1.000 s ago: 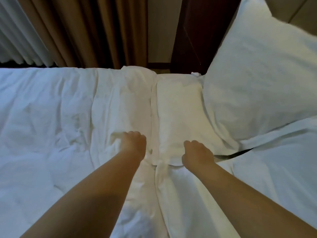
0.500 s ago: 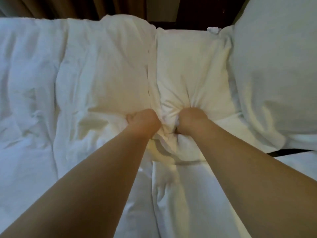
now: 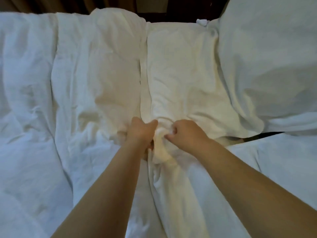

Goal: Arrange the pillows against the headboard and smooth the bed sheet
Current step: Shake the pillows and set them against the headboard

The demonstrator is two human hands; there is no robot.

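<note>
A flat white pillow [image 3: 181, 73] lies on the bed in front of me, its near edge bunched into folds. My left hand [image 3: 141, 132] grips that near edge at the pillow's left side, fingers curled into the fabric. My right hand [image 3: 184, 134] grips the bunched edge just to the right, a fold pinched in its fingers. A second, larger white pillow [image 3: 267, 62] leans at the right, overlapping the first. The wrinkled white bed sheet [image 3: 96, 79] spreads to the left and under my arms.
Dark wood of the headboard [image 3: 181, 14] shows at the top behind the pillows, with brown curtain at the top left. A dark gap [image 3: 267, 133] runs under the big pillow at the right. A crumpled white duvet [image 3: 25, 117] covers the left side.
My hands have come together from apart and gripped the small pillow's near edge, bunching it. The view has tilted down and closer to the bed.
</note>
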